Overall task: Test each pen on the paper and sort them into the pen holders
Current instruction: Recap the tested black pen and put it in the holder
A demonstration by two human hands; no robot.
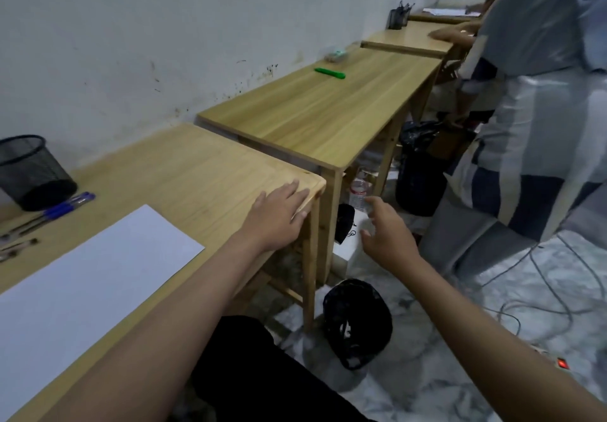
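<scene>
**Hands empty, pens still waiting on the desk**

Nearest, the sheet of paper [82, 277] lies flat on the wooden desk [197, 165], blank as far as can be seen. The left hand [279, 214] rests palm down on the desk's right corner, fingers spread and holding nothing. The right hand [387, 234] hangs off the desk over the floor, fingers loosely open and empty, above a second mesh holder [358, 323] lying on its side on the floor.

Further left, the pens [62, 208] lie in a loose group beside an upright mesh pen holder [29, 171] near the wall.

No testing appears begun. The next move probably calls for fetching the floor holder, then picking up a pen.
</scene>
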